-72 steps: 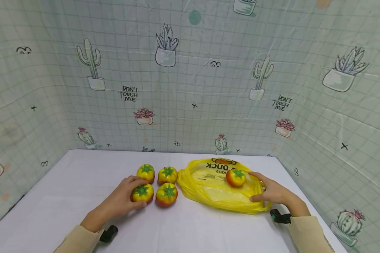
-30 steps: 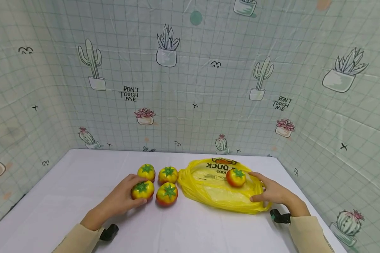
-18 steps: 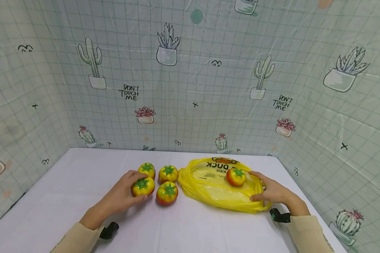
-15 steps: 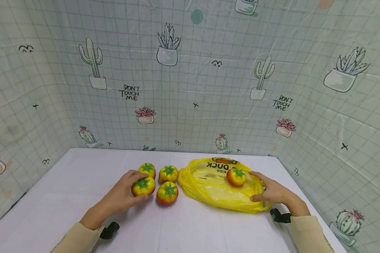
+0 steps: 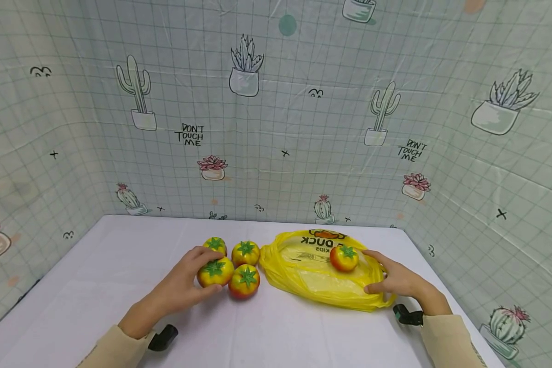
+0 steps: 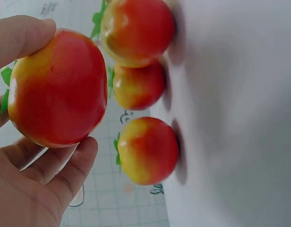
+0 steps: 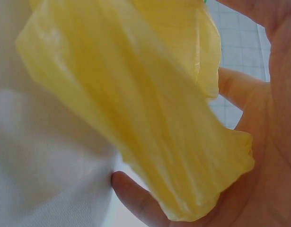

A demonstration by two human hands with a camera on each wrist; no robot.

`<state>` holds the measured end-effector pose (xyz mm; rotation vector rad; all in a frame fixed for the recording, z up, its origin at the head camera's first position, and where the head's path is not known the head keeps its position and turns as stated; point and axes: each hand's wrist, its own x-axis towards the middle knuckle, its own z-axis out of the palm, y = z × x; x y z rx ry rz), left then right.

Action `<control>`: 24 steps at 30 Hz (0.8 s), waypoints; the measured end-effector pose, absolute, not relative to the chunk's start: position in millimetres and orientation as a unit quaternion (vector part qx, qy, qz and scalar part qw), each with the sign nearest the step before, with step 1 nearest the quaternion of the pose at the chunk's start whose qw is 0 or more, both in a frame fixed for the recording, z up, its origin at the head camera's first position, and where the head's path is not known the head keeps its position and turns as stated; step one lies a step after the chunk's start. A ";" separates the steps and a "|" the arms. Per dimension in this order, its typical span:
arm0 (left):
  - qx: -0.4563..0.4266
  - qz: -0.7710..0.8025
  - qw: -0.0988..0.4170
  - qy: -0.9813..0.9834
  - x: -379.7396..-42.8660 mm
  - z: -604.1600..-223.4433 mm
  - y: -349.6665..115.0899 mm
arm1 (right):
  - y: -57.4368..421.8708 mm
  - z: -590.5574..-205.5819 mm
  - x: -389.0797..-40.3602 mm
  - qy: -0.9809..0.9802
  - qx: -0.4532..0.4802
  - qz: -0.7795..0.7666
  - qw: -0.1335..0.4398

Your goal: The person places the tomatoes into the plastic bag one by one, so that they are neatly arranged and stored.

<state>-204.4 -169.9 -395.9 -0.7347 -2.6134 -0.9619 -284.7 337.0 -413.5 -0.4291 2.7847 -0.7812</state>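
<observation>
My left hand (image 5: 179, 283) grips a red-and-yellow tomato (image 5: 215, 273) with a green leafy top, thumb on one side and fingers on the other. In the left wrist view this tomato (image 6: 60, 90) hangs clear of the white table. Three similar tomatoes stand close by: one behind (image 5: 216, 244), one behind to the right (image 5: 246, 254) and one directly right (image 5: 244, 282). My right hand (image 5: 402, 281) rests, fingers spread, at the right end of a yellow plastic bag (image 5: 303, 286). Another tomato (image 5: 344, 259) lies at the bag, near those fingers. Crumpled bag film (image 7: 126, 104) covers part of the palm in the right wrist view.
A white cloth covers the table (image 5: 276, 337). Walls of checked fabric (image 5: 280, 128) with cactus prints enclose the back and both sides. Black wrist devices (image 5: 163, 337) sit below the hands at the sleeve cuffs.
My left hand has lifted its tomato slightly and shifted right, bringing it closer to the tomato on the right. The right hand and the bag stay where they were.
</observation>
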 end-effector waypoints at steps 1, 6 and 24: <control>-0.255 -0.330 0.131 -0.899 -203.9 -395.3 -168.9 | 336.9 -413.5 -284.6 0.947 -0.146 -0.266 0.109; -0.266 -0.327 0.137 -0.896 -201.0 -393.5 -164.6 | 336.8 -413.5 -284.3 0.946 -0.145 -0.270 0.109; -0.278 -0.334 0.129 -0.891 -195.7 -392.2 -152.3 | 335.5 -412.8 -283.7 0.946 -0.142 -0.270 0.111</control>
